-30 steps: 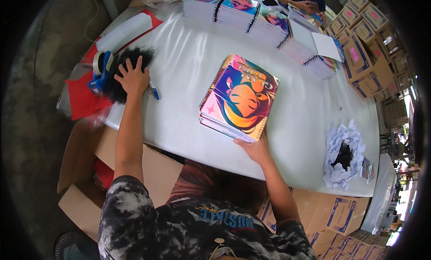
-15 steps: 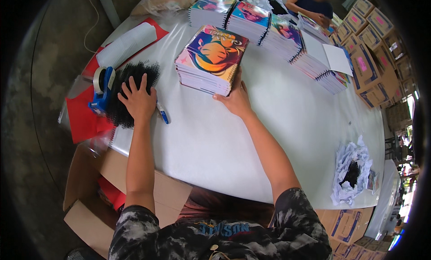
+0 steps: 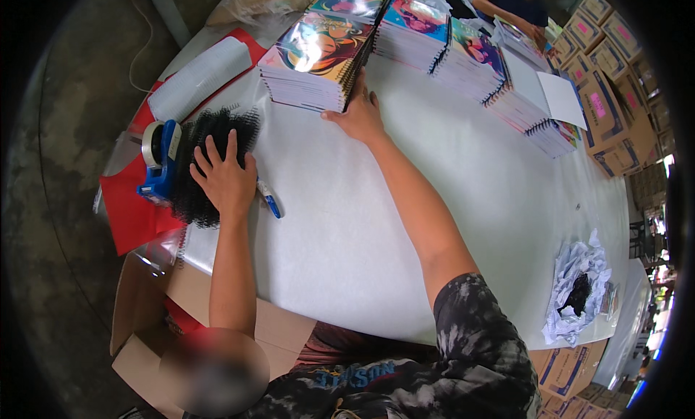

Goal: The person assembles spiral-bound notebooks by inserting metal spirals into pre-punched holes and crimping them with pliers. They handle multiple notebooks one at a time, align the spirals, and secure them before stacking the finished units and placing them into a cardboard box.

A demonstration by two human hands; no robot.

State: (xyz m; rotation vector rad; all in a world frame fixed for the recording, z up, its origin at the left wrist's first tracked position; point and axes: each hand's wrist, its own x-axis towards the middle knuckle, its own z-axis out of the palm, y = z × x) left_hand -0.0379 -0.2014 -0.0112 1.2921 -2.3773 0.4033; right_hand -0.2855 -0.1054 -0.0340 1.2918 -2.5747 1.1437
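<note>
A thick stack of spiral notebooks (image 3: pixel 308 89) with bright cartoon covers stands on the white-covered table. My right hand (image 3: pixel 360 116) cups its near right corner, thumb along the front and fingers against the bound side. To the left, my left hand (image 3: pixel 228 178) lies spread on a heap of black spiral binding coils (image 3: pixel 206 140), grasping nothing. Just right of that hand is a blue-and-white marker (image 3: pixel 270 202). A blue tape dispenser (image 3: pixel 165 162) touches the heap's left side.
More notebook stacks (image 3: pixel 413 28) curve along the far side, one with its cover open. Red sheets (image 3: pixel 130 216) and a white paper bundle (image 3: pixel 199 78) lie left. Crumpled paper (image 3: pixel 579 274) holds black coils at right. An open carton (image 3: pixel 271 325) is below. A person (image 3: pixel 510 10) sits beyond.
My right hand has moved the notebook stack away and to the left, up against another stack at the back. My left hand has stayed on the coils.
</note>
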